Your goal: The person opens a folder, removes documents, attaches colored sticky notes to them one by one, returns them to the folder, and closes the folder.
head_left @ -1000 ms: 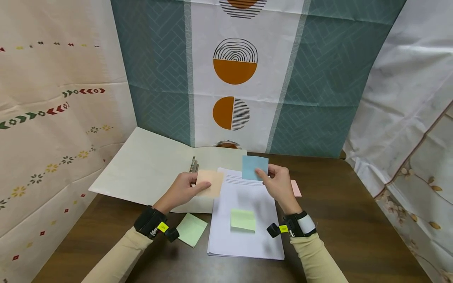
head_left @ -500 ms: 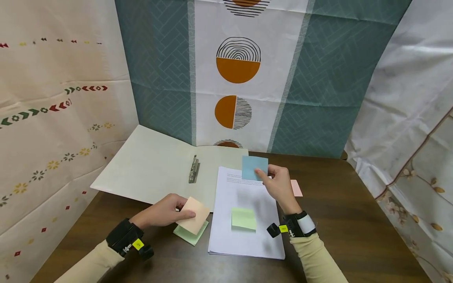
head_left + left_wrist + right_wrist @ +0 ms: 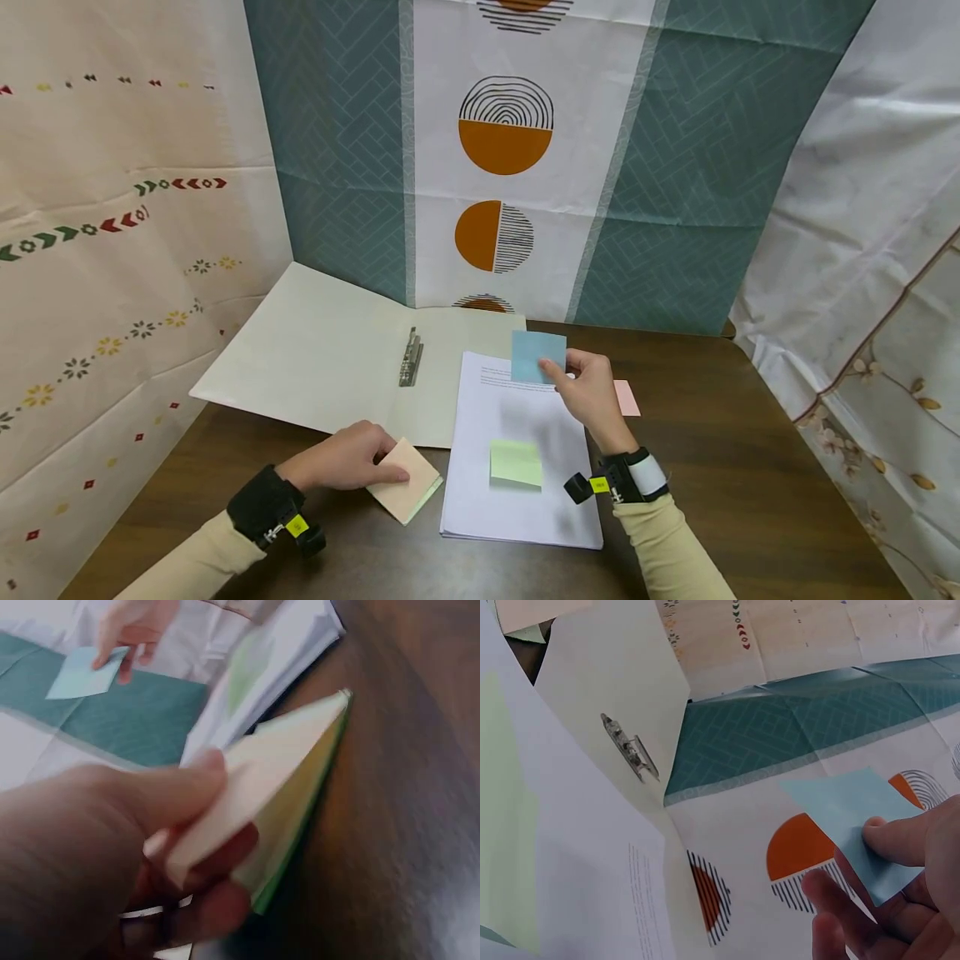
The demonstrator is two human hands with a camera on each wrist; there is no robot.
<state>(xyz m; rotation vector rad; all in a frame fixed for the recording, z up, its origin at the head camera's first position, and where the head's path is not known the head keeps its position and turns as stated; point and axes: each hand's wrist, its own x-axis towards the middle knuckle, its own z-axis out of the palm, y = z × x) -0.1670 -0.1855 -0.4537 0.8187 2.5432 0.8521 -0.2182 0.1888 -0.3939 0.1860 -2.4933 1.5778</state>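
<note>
My left hand (image 3: 348, 458) pinches a peach sticky-note pad (image 3: 405, 482) between thumb and fingers, low over the table left of the paper stack. Under it lies a green sticky-note pad (image 3: 311, 814), mostly covered, with one edge of the peach pad meeting it and the rest tilted up in the left wrist view. My right hand (image 3: 592, 396) holds a blue sticky note (image 3: 537, 357) by its lower right corner, above the top of the white paper stack (image 3: 472, 508). A light green sticky note (image 3: 516, 464) is stuck on the middle of the top sheet.
An open white binder (image 3: 330, 350) with a metal clip (image 3: 411, 358) lies behind, its left cover raised against the cloth. A pink sticky note (image 3: 627, 398) shows right of the stack, partly behind my right wrist. Patterned cloths hang around the brown table (image 3: 720, 467).
My left hand has moved down and left from over the binder, bringing the peach pad onto the green pad. The right hand stays nearly still with the blue note.
</note>
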